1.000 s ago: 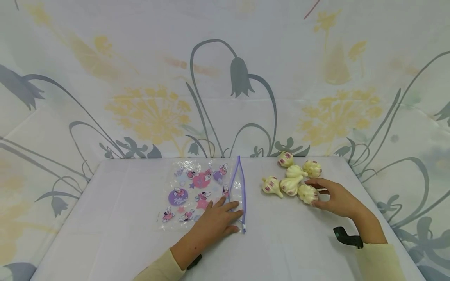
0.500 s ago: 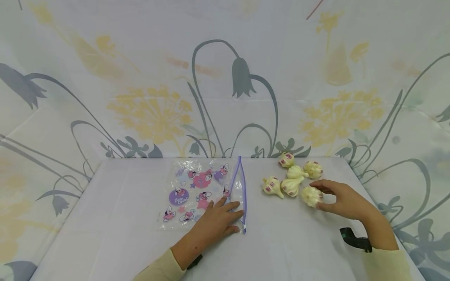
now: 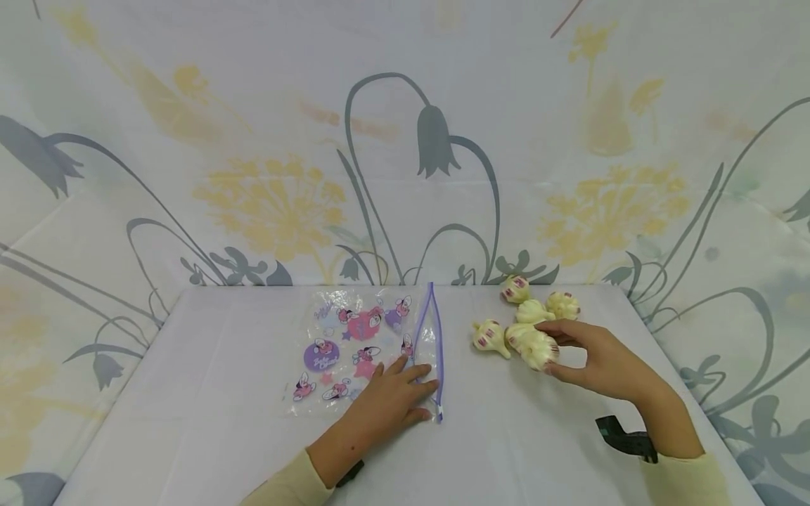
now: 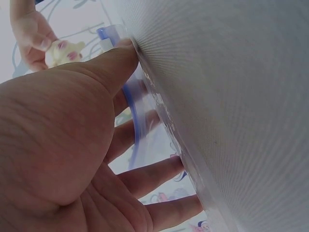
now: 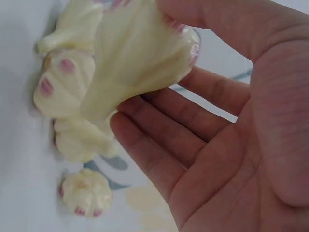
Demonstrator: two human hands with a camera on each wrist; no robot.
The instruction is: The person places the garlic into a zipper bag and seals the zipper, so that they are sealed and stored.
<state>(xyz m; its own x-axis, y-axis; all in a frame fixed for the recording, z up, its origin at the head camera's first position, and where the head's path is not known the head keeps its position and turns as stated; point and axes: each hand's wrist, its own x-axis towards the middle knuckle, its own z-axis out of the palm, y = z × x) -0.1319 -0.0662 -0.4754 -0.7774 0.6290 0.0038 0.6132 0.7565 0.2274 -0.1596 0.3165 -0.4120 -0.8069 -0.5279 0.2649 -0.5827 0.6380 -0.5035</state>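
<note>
My right hand (image 3: 604, 360) grips a garlic bulb (image 3: 538, 351) between thumb and fingers. In the right wrist view this garlic bulb (image 5: 137, 48) is close to the camera, its stalk end pointing down and left. In the head view it overlaps another garlic bulb (image 3: 515, 334), which it partly hides. My left hand (image 3: 392, 397) rests with spread, straight fingers on a clear printed zip bag (image 3: 323, 355), near its purple zip edge. From the left wrist, the fingertips (image 4: 174, 165) press on the thin bag, and the blue-purple zip strip (image 4: 135, 116) runs behind the fingers.
More garlic bulbs lie behind and left of the held one: one at the left (image 3: 489, 336), one at the back (image 3: 515, 289), one at the right (image 3: 563, 305). A white cloth covers the table (image 3: 215, 365). A flower-patterned curtain (image 3: 285, 140) stands behind.
My right hand first drew its garlic bulb away from the group to the right, then carried it left, over the neighbouring bulb. The left hand and bag have stayed put.
</note>
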